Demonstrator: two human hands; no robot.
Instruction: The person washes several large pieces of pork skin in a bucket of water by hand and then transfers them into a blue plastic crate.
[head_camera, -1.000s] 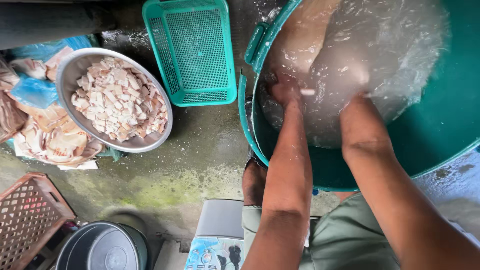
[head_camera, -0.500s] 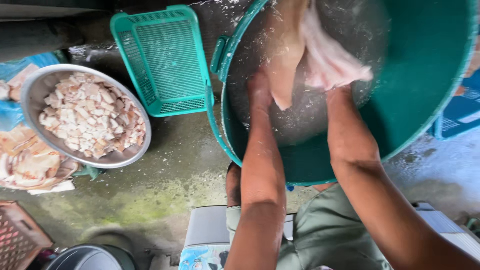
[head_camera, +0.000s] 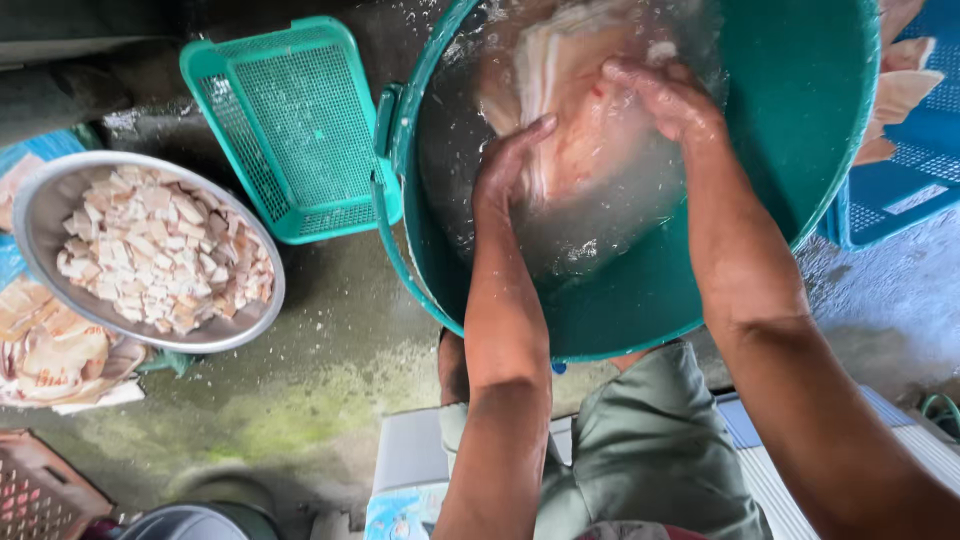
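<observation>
The left hand (head_camera: 510, 165) is curled around the near edge of a large pale, pinkish slab of meat or skin (head_camera: 580, 110), its fingers pressed into the flesh and its thumb lying along the edge. The right hand (head_camera: 665, 95) rests on the far upper side of the same slab, fingers bent and clamped over it, so the piece is gripped between both hands. The slab sits half under cloudy, splashing water (head_camera: 590, 235), which pools just below both hands and hides the lower part of the piece.

Around the hands and the water rises the wall of a big round teal tub (head_camera: 800, 150); both forearms reach over its near rim. Just beyond the left hand, on the tub's outer side, a handle touches a teal plastic basket (head_camera: 285, 120) with a fine mesh floor that lies on wet concrete ground (head_camera: 330, 380). Farther out on the left-hand side stands a wide metal bowl (head_camera: 50, 200) heaped with small pale cut chunks (head_camera: 165, 265). Past that bowl, partly under it, more flat pale pieces (head_camera: 55, 355) lie on the ground.

Beyond the right hand, outside the tub, a blue crate (head_camera: 900, 190) holds further pale slabs. Below the forearms, close to the body, green trousers (head_camera: 650, 450) cover the person's knees, and a reddish-brown crate (head_camera: 45, 495) shows in the far left corner.
</observation>
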